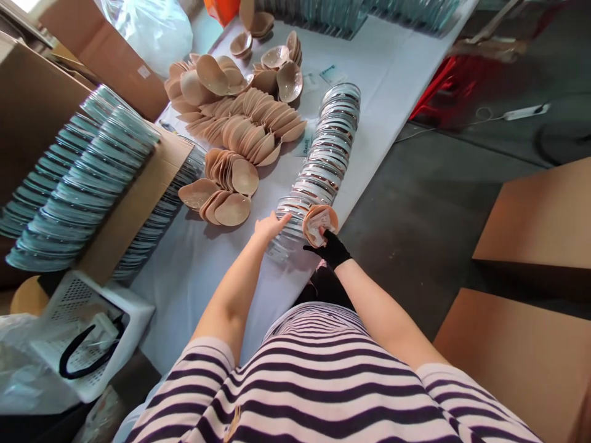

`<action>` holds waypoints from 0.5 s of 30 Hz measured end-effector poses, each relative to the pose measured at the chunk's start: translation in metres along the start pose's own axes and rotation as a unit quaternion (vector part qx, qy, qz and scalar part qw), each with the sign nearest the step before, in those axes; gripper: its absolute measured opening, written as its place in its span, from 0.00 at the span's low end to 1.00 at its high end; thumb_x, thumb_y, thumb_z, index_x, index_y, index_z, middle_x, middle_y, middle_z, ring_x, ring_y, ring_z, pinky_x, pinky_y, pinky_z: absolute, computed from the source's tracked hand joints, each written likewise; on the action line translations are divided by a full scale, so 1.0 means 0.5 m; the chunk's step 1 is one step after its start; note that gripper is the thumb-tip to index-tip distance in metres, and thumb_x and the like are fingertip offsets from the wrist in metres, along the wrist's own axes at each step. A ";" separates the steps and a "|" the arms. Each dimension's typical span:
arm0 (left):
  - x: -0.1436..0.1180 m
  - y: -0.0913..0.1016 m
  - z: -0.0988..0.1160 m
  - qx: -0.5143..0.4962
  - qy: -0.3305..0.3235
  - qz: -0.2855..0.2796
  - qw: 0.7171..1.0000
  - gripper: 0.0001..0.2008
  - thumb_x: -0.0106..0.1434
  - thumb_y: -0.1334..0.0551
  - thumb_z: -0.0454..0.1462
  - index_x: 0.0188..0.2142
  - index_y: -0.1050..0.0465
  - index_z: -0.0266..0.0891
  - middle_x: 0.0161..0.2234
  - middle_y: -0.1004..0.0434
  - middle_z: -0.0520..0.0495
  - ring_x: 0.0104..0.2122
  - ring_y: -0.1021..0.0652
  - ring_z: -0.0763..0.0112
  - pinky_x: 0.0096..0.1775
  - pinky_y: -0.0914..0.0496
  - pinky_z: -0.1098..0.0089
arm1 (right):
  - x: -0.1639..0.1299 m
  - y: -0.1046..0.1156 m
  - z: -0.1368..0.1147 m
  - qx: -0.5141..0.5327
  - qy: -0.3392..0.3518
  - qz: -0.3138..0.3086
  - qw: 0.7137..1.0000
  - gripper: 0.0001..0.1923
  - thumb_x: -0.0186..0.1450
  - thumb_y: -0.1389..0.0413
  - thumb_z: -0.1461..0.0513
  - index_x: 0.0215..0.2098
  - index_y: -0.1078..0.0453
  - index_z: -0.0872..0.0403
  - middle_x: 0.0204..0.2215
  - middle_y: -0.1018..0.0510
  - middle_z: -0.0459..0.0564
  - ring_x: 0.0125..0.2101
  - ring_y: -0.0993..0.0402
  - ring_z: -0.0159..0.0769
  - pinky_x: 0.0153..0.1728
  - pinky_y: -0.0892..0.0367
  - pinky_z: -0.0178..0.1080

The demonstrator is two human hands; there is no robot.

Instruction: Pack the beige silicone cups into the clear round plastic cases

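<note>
My right hand (331, 247), in a black glove, grips a beige round pad (319, 223) at the near end of a long leaning row of clear plastic shells (329, 147) on the white table (203, 271). Bare, my left hand (270, 226) reaches forward with its fingertips touching the nearest shells of that row, fingers apart and holding nothing. Left of the row lie several overlapping piles of beige pads (231, 184), with more pads (258, 117) farther back.
Stacks of clear shells (78, 184) rest on a cardboard box at the left. A white plastic basket (87, 332) with a black cord sits near left. Brown cartons (540, 221) stand on the dark floor to the right. More clear shells (351, 15) line the table's far end.
</note>
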State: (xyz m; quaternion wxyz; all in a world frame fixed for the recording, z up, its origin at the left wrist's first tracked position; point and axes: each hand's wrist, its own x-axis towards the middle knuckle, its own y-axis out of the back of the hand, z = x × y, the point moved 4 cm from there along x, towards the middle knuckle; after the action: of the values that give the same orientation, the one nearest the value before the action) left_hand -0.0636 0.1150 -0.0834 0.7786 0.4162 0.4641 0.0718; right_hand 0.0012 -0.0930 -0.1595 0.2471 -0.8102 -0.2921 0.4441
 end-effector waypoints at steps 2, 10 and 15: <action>-0.013 -0.007 0.006 0.021 -0.003 0.004 1.000 0.47 0.64 0.57 0.65 0.67 0.46 0.33 0.55 0.24 0.28 0.60 0.28 0.44 0.61 0.44 0.47 | 0.002 -0.002 0.005 0.017 0.016 -0.007 1.000 0.26 0.57 0.37 0.52 0.53 0.33 0.46 0.52 0.22 0.52 0.52 0.25 0.49 0.47 0.24 0.59; -0.035 -0.029 -0.036 -0.098 0.062 0.039 0.992 0.46 0.60 0.50 0.67 0.63 0.45 0.34 0.50 0.21 0.30 0.52 0.22 0.44 0.48 0.32 0.57 | -0.004 0.019 0.024 0.022 -0.004 -0.010 1.000 0.19 0.60 0.39 0.57 0.50 0.30 0.45 0.51 0.20 0.49 0.55 0.26 0.47 0.57 0.32 0.61; -0.037 -0.044 -0.038 -0.158 0.035 0.128 0.979 0.31 0.63 0.43 0.60 0.53 0.36 0.39 0.51 0.23 0.35 0.49 0.22 0.53 0.45 0.30 0.62 | 0.011 0.005 0.017 0.026 0.004 -0.037 0.999 0.17 0.58 0.39 0.58 0.47 0.28 0.46 0.51 0.20 0.47 0.56 0.27 0.43 0.62 0.35 0.52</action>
State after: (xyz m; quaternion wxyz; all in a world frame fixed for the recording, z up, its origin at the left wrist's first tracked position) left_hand -0.0950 0.1027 -0.0912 0.8019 0.3416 0.4169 0.2579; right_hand -0.0029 -0.0899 -0.1683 0.2860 -0.7940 -0.3090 0.4386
